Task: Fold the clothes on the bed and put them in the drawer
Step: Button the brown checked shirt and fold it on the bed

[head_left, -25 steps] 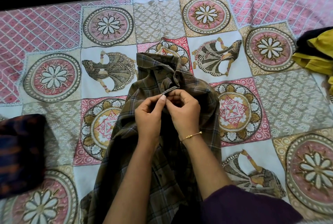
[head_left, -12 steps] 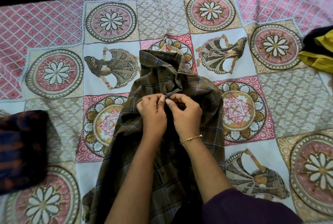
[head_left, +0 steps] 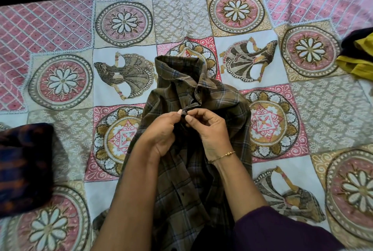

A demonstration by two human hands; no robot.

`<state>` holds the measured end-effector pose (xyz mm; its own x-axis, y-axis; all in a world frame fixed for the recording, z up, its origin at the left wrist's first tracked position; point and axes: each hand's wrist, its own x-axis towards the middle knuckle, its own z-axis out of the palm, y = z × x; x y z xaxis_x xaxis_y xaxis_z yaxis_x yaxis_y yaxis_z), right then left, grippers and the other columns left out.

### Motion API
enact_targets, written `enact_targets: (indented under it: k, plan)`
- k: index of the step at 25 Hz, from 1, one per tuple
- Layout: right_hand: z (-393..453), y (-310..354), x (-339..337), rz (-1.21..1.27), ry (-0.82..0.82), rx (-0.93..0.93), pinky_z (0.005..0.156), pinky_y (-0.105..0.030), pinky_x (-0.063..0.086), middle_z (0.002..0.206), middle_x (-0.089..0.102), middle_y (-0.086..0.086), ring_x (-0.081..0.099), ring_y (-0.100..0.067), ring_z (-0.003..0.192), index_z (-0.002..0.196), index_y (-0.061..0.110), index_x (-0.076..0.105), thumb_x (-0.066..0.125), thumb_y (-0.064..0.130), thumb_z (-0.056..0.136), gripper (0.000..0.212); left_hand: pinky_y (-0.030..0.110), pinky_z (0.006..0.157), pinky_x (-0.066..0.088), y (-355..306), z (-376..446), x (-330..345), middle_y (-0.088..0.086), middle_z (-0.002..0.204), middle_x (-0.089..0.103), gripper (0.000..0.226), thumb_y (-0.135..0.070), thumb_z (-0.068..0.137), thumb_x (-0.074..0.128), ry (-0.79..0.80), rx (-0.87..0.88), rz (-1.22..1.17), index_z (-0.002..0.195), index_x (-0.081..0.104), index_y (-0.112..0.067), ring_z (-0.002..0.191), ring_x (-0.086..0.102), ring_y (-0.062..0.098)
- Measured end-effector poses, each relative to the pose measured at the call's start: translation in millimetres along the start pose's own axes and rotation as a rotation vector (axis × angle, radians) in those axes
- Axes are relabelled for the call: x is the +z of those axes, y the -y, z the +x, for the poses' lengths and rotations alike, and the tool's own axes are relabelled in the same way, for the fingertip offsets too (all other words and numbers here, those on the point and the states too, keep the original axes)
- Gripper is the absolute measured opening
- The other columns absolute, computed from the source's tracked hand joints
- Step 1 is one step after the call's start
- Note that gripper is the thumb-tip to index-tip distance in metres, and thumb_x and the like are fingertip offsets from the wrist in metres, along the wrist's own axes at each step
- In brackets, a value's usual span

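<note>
One brown plaid shirt (head_left: 181,129), collar up, lies mid-bedspread (head_left: 60,28); its hem is cut off below. Left hand (head_left: 161,131) and right hand (head_left: 210,131) both pinch the button placket. One yellow garment (head_left: 361,63), cropped at right. One dark folded cloth (head_left: 22,166), blurred, left.

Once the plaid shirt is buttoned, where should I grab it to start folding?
Probably at the shoulders, either side of the collar, coming from the near side. The plaid shirt lies collar-away, and both hands already pinch its placket just below.
</note>
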<state>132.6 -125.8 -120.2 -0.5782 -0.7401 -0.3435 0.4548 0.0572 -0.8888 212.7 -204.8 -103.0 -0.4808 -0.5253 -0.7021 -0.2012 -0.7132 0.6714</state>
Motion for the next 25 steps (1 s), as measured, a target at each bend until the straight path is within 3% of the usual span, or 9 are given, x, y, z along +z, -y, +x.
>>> enact_targets:
  k: [3, 8, 11, 16, 21, 25]
  plan:
    - [0, 0, 0, -0.061, 0.020, -0.018, 0.066, -0.013, 0.051, 0.066, 0.068, 0.009, 0.061, 0.001, 0.065, 0.075, 0.014, 0.065, 0.062, -0.011, 0.080, 0.026, 0.028, 0.075, 0.052, -1, 2, -4, 0.016, 0.087, 0.059, 0.025, -0.007, 0.099, 0.034, 0.007, -0.038, -0.017, 0.094, 0.057, 0.001, 0.078, 0.058, 0.020]
    - [-3, -2, 2, -0.178, -0.024, -0.081, 0.075, -0.023, 0.055, 0.077, 0.066, 0.002, 0.062, -0.006, 0.075, 0.079, 0.016, 0.066, 0.064, -0.004, 0.083, 0.021, 0.021, 0.056, 0.052, 5, -4, 1, 0.008, 0.070, 0.065, 0.031, -0.019, 0.100, 0.040, -0.037, 0.078, 0.062, 0.085, 0.063, -0.004, 0.059, 0.061, 0.013]
    - [-4, -2, 4, -0.152, -0.012, -0.041, 0.081, -0.036, 0.056, 0.079, 0.067, -0.002, 0.064, -0.013, 0.079, 0.080, 0.016, 0.067, 0.066, -0.003, 0.081, 0.019, 0.031, 0.070, 0.051, 15, -5, 4, 0.012, 0.080, 0.066, 0.028, -0.018, 0.099, 0.043, -0.150, 0.175, 0.093, 0.085, 0.065, -0.008, 0.073, 0.061, 0.020]
    - [3, 4, 5, -0.245, 0.057, -0.011, 0.070, -0.017, 0.052, 0.073, 0.062, 0.003, 0.059, 0.001, 0.068, 0.074, 0.019, 0.062, 0.066, -0.006, 0.080, 0.026, 0.035, 0.074, 0.048, 25, -1, 4, 0.011, 0.083, 0.061, 0.014, -0.009, 0.096, 0.048, -0.294, 0.268, 0.018, 0.090, 0.057, -0.017, 0.077, 0.056, 0.023]
    - [8, 1, 9, -0.318, 0.008, -0.018, 0.064, -0.013, 0.049, 0.070, 0.059, 0.003, 0.056, 0.004, 0.062, 0.071, 0.019, 0.057, 0.063, -0.005, 0.081, 0.027, 0.021, 0.073, 0.050, 31, -7, 14, 0.000, 0.082, 0.065, 0.021, -0.006, 0.095, 0.050, -0.500, 0.366, 0.116, 0.083, 0.061, -0.020, 0.079, 0.060, 0.012]
    - [8, -2, 7, -0.378, 0.034, -0.022, 0.067, -0.016, 0.049, 0.072, 0.058, 0.004, 0.055, -0.004, 0.068, 0.071, 0.020, 0.054, 0.062, -0.005, 0.082, 0.028, 0.024, 0.084, 0.053, 36, -16, 11, 0.009, 0.096, 0.068, 0.011, -0.007, 0.090, 0.058, -0.359, 0.276, -0.067, 0.098, 0.065, -0.010, 0.090, 0.064, 0.015]
